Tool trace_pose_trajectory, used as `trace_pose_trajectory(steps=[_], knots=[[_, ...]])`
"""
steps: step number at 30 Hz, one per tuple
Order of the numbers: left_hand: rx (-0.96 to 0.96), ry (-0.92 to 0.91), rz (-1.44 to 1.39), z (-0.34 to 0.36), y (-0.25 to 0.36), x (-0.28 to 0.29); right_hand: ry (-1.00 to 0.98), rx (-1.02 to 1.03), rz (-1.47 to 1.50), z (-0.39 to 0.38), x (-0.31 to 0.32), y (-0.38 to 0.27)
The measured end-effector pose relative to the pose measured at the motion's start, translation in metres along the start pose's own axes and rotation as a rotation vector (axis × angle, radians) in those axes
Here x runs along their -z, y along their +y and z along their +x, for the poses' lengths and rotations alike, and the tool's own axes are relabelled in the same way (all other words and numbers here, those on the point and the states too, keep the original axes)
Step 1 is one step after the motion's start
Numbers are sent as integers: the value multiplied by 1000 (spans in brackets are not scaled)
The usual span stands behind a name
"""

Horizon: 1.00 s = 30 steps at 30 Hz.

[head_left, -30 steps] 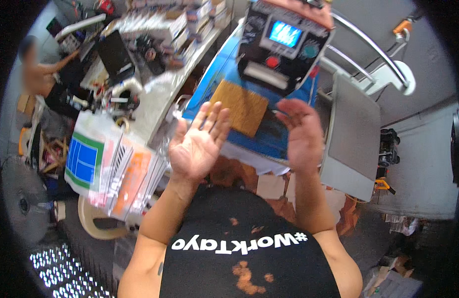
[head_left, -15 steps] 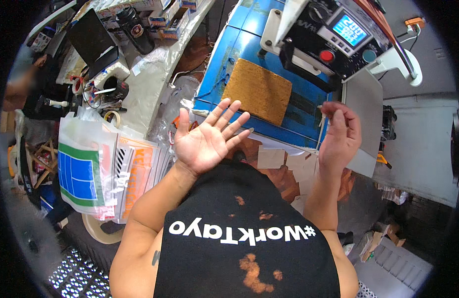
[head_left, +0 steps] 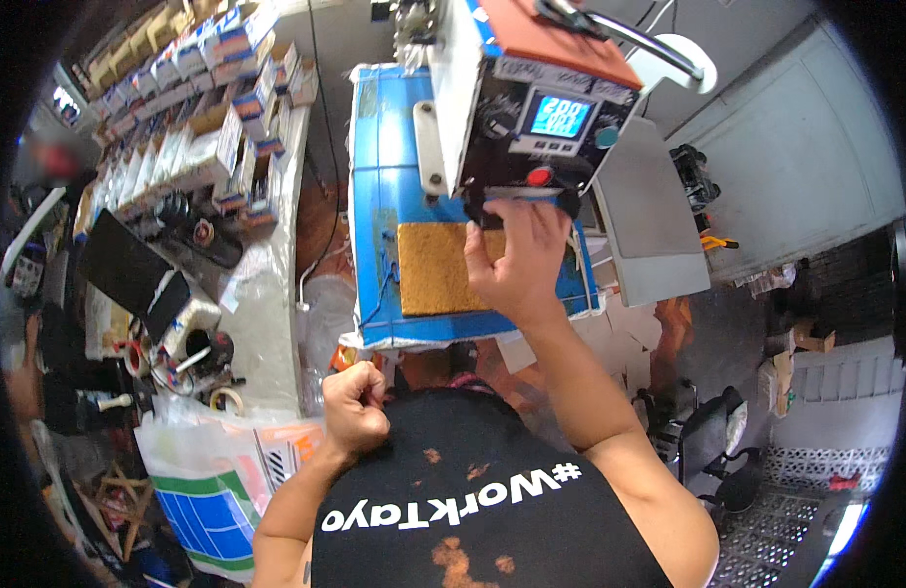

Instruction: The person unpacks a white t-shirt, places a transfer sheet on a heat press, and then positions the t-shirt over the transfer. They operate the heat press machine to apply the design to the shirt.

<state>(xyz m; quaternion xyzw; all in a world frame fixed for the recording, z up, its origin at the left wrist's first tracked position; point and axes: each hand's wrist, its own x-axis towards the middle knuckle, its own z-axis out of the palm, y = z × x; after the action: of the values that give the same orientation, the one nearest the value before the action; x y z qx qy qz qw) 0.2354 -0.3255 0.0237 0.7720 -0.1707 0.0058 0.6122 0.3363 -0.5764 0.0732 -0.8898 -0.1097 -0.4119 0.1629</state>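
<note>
My right hand reaches up to a heat press, its fingers curled over the black handle below the control panel. A lit blue display, a red button and a teal knob show on that panel. Beneath the hand, a flat brown pad lies on the blue-covered table, partly covered by my wrist and fingers. Held low in front of my black shirt, my left hand is closed in a fist, with nothing visible in it.
A workbench on the left carries many small boxes, a dark tumbler and tape rolls. Printed plastic bags hang at its near end. A grey side table and black chair stand right.
My right hand has moved left and closed over the press handle. My left hand, open with palm up before, is drawn down into a fist. The view has turned.
</note>
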Motion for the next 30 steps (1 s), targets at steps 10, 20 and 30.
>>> trace_pose_trajectory(steps=[10,20,30], knots=[[100,-783,167,30,-3,17,-535,-97,-112,37,23,2],[675,-1430,833,-45,-66,25,-435,-29,-78,32,24,8],[748,-1451,787,-29,-97,-2,-273,40,-60,30,19,10]])
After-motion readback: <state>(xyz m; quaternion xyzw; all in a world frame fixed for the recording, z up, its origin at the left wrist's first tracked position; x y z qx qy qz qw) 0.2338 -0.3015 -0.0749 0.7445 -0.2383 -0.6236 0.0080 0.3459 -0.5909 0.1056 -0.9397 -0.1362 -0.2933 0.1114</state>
